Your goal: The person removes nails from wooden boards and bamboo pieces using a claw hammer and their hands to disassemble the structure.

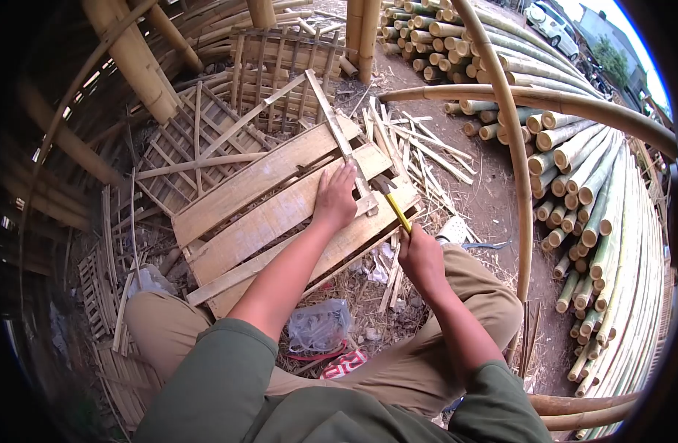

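Observation:
A low wooden slatted platform [258, 214] lies tilted on the ground in front of my legs. Across its right end runs a narrow wooden strip [331, 118], sticking out past the far edge. My left hand [337, 198] rests on the slats, its fingers stretched against the strip's side. In my right hand [422, 260] is a hammer with a yellow handle [399, 212]. The hammer's dark metal head [383, 184] is low over the platform's right end, close to the strip; whether it touches is unclear.
Split wood pieces [427, 148] are scattered beyond the platform. Bamboo poles [575, 192] are stacked at right, behind a curved bamboo rail [512, 140]. Lattice panels [280, 74] lean at the back. A clear plastic bag [320, 325] lies between my legs.

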### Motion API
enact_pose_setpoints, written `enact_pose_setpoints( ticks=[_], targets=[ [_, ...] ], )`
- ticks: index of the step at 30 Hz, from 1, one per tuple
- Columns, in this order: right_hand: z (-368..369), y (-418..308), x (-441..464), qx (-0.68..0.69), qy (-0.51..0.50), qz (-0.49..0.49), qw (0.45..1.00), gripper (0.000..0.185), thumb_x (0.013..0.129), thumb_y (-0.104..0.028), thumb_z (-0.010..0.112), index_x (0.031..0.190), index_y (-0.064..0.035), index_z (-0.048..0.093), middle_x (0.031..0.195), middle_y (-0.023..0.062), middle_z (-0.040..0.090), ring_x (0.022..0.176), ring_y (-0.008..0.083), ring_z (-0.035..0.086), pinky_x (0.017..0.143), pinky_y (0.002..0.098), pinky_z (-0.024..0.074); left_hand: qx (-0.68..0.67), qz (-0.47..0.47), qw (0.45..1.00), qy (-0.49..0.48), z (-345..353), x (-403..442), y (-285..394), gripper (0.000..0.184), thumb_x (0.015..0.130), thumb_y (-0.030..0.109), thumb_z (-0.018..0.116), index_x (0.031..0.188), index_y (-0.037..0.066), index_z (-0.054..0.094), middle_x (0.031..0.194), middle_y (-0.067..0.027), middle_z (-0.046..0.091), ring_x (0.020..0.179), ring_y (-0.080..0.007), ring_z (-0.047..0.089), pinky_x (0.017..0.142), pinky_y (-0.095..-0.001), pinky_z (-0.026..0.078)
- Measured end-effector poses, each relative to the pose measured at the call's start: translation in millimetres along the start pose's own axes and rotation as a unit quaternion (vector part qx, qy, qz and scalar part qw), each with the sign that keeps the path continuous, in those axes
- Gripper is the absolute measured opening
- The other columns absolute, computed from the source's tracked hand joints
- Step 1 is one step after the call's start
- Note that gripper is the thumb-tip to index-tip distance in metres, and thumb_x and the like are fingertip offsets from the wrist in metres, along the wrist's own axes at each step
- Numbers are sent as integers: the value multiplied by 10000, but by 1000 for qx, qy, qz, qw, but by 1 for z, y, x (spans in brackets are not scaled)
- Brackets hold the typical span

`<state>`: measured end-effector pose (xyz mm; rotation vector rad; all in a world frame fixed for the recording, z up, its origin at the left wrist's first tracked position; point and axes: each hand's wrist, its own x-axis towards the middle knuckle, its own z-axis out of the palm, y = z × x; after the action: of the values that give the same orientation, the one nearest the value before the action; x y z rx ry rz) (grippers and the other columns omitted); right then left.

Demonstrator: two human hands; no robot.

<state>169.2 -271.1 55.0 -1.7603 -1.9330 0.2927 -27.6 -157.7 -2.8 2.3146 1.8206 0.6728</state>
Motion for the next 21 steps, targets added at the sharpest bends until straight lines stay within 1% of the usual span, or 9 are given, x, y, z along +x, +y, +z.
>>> enact_pose_setpoints(
  ticks=[1,6,10,12,13,14,16,19,21],
  targets=[
    [-5,-4,-1,2,-17,21,1000,296,979,-251,532,850,15,542,677,275,616,649,473,620,603,560,484,-7,3,1000,11,2,0,0,633,825,4,396,1457,34,419,1559,-108,378,1463,-212,310,1233,-452,132],
    [2,5,-5,-47,-53,-11,997,257,974,-232,544,871,3,539,683,258,618,645,462,618,591,546,483,9,4,1000,-15,-1,-2,-1,618,842,48,424,1460,35,418,1582,-94,341,1474,-199,290,1240,-434,111],
    [-21,-14,-5,166,135,-77,974,118,950,-123,594,919,-18,548,685,232,609,595,420,618,534,505,452,-16,11,1000,18,5,0,-5,612,835,33,423,1446,27,432,1557,-109,380,1459,-217,320,1232,-452,133],
    [-4,1,-11,209,136,-89,964,169,961,-170,584,895,-21,544,680,235,612,592,425,620,540,526,458,-25,16,999,32,7,-5,-6,615,823,14,420,1437,24,443,1545,-117,397,1452,-225,332,1227,-462,144],
    [4,7,-11,71,23,-47,996,202,967,-200,575,878,-22,538,676,236,615,595,429,620,550,537,465,-25,16,999,21,4,-4,-6,617,824,14,419,1440,25,439,1547,-116,394,1454,-224,329,1229,-461,140],
    [13,13,-11,-69,-91,-4,993,235,972,-230,566,862,-24,533,672,237,617,598,432,621,560,547,472,-24,17,999,11,1,-3,-4,619,825,14,418,1443,26,435,1550,-116,390,1456,-222,326,1230,-460,136],
    [17,9,-18,-26,-55,-41,997,271,976,-252,553,847,-17,508,649,237,612,606,451,614,569,561,473,-32,16,999,26,1,4,-5,624,822,5,410,1445,29,434,1549,-118,390,1456,-224,326,1231,-460,134],
    [17,-1,-14,24,3,-27,999,263,974,-236,552,862,-3,504,651,254,607,614,474,604,569,565,470,-29,12,999,21,3,-1,-5,602,829,18,417,1429,28,446,1547,-117,392,1458,-221,323,1233,-459,128],
    [18,3,-11,16,-7,-3,1000,262,973,-229,554,862,4,514,660,263,609,624,478,607,576,567,472,-26,10,999,15,3,0,-4,607,829,21,417,1436,30,438,1550,-113,389,1462,-217,315,1235,-456,120]
  ],
)
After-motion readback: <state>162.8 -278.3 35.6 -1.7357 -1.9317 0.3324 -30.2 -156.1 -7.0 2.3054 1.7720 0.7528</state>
